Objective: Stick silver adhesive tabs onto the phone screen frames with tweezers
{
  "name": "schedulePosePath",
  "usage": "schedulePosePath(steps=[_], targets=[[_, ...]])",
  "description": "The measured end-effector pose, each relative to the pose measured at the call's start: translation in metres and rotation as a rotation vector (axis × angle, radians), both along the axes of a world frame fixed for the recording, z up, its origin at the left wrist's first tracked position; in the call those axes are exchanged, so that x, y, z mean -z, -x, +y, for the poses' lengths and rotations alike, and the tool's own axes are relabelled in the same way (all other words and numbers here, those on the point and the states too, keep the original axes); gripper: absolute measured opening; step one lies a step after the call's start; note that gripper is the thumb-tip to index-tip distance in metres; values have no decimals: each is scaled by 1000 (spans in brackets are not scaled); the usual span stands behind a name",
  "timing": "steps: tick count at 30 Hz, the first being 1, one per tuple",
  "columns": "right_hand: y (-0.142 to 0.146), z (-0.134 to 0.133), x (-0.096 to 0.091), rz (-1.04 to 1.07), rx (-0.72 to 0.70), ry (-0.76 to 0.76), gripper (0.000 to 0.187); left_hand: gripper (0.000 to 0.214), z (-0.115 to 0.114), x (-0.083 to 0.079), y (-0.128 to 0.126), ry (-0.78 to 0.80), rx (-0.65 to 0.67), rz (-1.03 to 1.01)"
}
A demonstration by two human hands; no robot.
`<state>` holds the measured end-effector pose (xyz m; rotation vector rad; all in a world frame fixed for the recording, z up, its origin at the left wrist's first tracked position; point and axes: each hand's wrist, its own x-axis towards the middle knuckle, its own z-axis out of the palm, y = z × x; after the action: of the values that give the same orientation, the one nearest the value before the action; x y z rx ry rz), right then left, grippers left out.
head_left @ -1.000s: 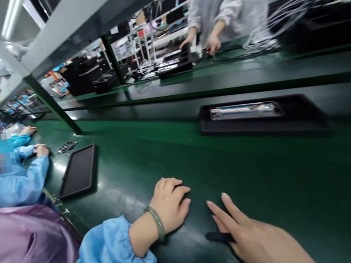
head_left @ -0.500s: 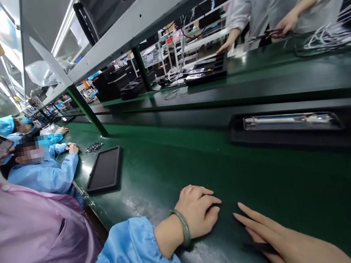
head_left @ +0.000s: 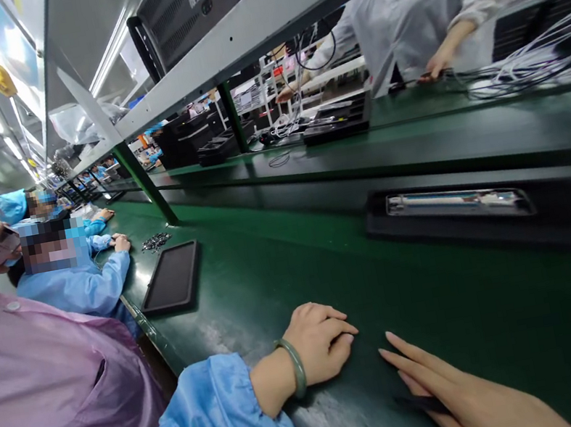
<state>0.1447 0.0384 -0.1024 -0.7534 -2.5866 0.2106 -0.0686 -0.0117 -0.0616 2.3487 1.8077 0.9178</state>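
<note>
My left hand (head_left: 318, 342), with a green bangle (head_left: 293, 366) at the wrist and a blue sleeve, rests palm down on the green worktop. Its fingers are loosely bent with small gaps, and I see nothing in it. At the lower right is my right hand (head_left: 441, 383), its index and middle fingers stretched forward over the worktop. A thin black pointed tool (head_left: 419, 403), perhaps tweezers, sticks out from under its curled fingers; most of it is hidden. The fingertips of the two hands are close but apart.
A black tray (head_left: 172, 277) lies to the left, with a pile of small dark parts (head_left: 156, 242) behind it. Ahead on the right sits a black foam holder (head_left: 382, 215) with a long shiny part (head_left: 455, 203). A green post (head_left: 144, 183) carries the shelf. Co-workers stand left and across.
My hands have hardly moved. The view has shifted slightly. Across the bench, the person in white has changed position, and the pink-clad person's hand on the phone has moved.
</note>
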Motion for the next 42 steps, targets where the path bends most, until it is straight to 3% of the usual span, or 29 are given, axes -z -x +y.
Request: schedulePosePath(steps=[19, 27, 33, 37, 40, 42], targets=[[0, -9, -22, -33, 1, -23, 55, 19, -3, -1, -3, 4, 32, -14], [-2, -6, -15, 0, -5, -54, 53, 17, -2, 1, -3, -14, 37, -38], [-2, -5, -17, -1, -20, -56, 54, 28, -3, -11, -2, -82, 19, -135], [-1, -5, -27, -3, -11, 41, 54, 34, 1, -31, 31, -216, -179, -309], [0, -4, -33, 6, -12, 86, 54, 36, -9, -54, 83, -315, -341, -454], [-1, -2, -33, 10, -15, 84, 52, 36, -30, -75, 127, -349, -406, -517]])
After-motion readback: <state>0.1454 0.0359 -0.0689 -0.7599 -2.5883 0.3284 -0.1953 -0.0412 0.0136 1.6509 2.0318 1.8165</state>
